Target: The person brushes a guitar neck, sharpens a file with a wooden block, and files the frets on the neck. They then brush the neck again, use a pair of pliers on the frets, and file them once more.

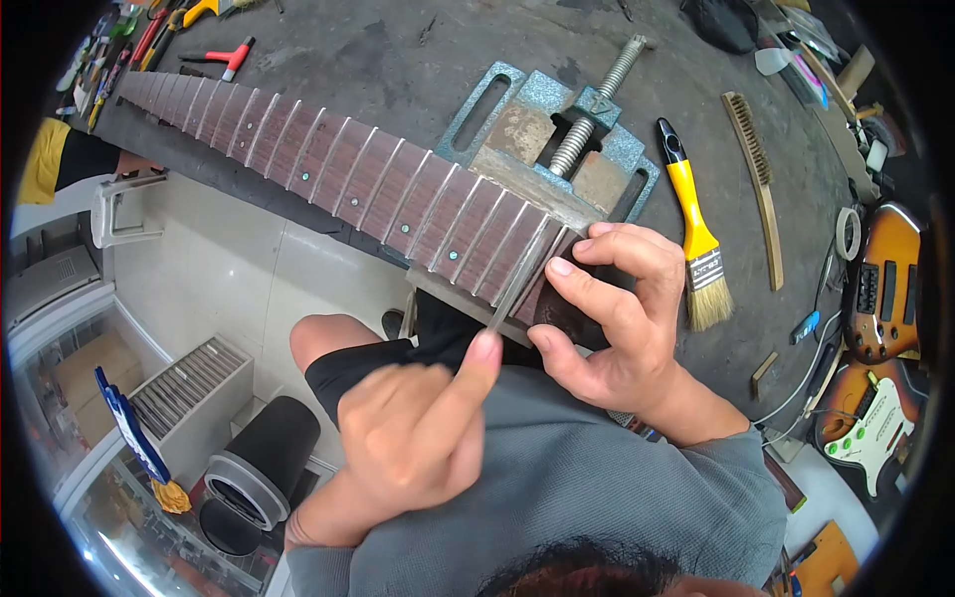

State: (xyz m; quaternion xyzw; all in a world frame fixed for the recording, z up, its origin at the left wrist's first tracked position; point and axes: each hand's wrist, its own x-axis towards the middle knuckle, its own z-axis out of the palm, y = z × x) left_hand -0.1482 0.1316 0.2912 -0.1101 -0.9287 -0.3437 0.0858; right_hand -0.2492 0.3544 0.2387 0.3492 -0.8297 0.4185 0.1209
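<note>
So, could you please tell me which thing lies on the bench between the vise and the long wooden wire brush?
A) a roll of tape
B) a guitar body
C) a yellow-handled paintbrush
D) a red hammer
C: the yellow-handled paintbrush lies between the vise and the wire brush, with its bristles close beside the right hand.

bare benchtop (398, 50) beyond fretboard (328, 164), passable; vise (557, 139) blocks centre; paintbrush (693, 234) (wire brush (753, 179) beside) crowds right
</note>
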